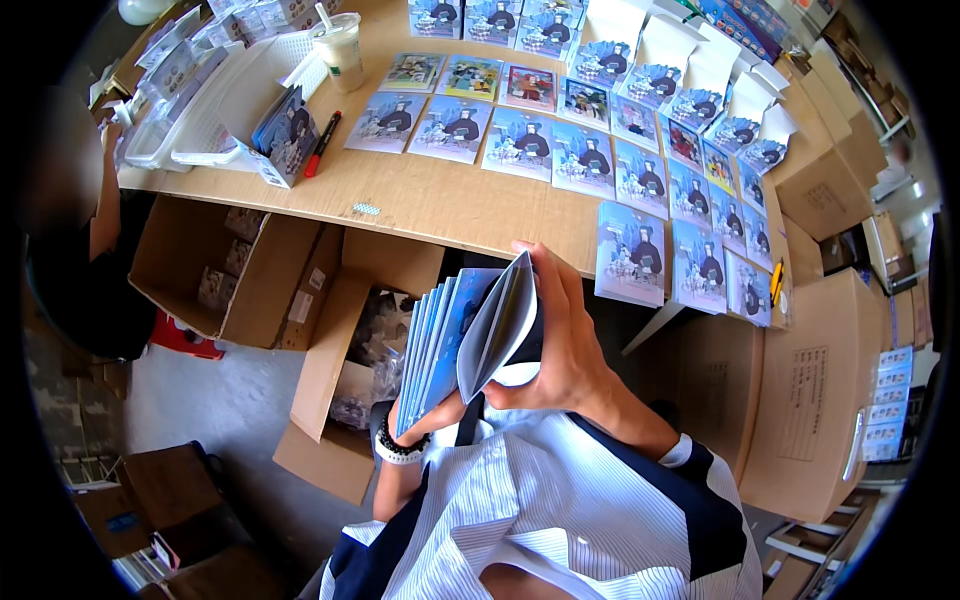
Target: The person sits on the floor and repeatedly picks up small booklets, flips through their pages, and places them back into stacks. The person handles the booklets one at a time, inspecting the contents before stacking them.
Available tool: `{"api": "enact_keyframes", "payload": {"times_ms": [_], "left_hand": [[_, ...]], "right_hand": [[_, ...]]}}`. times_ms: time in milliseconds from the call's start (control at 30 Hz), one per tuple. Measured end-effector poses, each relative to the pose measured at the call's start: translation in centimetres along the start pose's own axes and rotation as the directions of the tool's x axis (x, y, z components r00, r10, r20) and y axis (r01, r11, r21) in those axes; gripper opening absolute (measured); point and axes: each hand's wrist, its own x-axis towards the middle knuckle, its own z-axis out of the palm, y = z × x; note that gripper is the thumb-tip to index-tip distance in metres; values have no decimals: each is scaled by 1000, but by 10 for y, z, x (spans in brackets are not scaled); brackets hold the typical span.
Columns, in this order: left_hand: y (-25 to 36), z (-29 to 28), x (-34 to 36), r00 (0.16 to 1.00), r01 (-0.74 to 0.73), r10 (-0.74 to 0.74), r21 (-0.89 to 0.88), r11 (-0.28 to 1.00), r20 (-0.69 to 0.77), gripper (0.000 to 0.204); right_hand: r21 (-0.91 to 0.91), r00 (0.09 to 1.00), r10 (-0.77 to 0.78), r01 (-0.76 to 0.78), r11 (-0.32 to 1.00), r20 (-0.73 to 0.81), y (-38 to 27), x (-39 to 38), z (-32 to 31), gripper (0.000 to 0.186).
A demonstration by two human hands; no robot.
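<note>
Above my lap, my left hand (432, 422) is closed round the bottom of a fanned stack of thin blue printed packets (440, 335). My right hand (565, 350) grips one packet (484, 345) at the stack's right side, thumb below and fingers above. That packet is bowed so its edges gape, with pale inner faces showing. Its contents, if any, I cannot make out. Beyond my hands, rows of blue printed packets (520, 143) lie on the wooden table (440, 205), with several colourful cards (527, 87) behind them.
White open-topped boxes (655, 60) stand at the far right. At the left are a white basket (205, 115), a drink cup (340, 55) and a red marker (322, 145). A yellow cutter (776, 283) lies rightmost. Open cartons (275, 290) sit below the table; another person (85, 230) is at left.
</note>
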Motion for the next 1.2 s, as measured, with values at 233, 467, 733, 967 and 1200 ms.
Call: {"api": "enact_keyframes", "payload": {"times_ms": [233,467,733,967,1200], "left_hand": [[4,9,11,998,-50,51,25,998,-42,49],[24,46,43,998,36,-32,74,997,-47,40],[26,118,84,942,-267,203,228,937,266,22],[36,171,121,929,-97,58,87,992,366,35],[13,185,131,880,-344,158,371,863,448,42]], "right_hand": [[-73,996,-24,18,997,-80,0,2,-10,120],[-77,969,176,-191,979,-172,8,-20,-53,120],[54,866,380,-384,922,-325,34,-80,-127,113],[120,843,408,-392,912,-351,74,-105,-181,88],[182,868,425,-388,904,-259,114,-111,-194,97]]}}
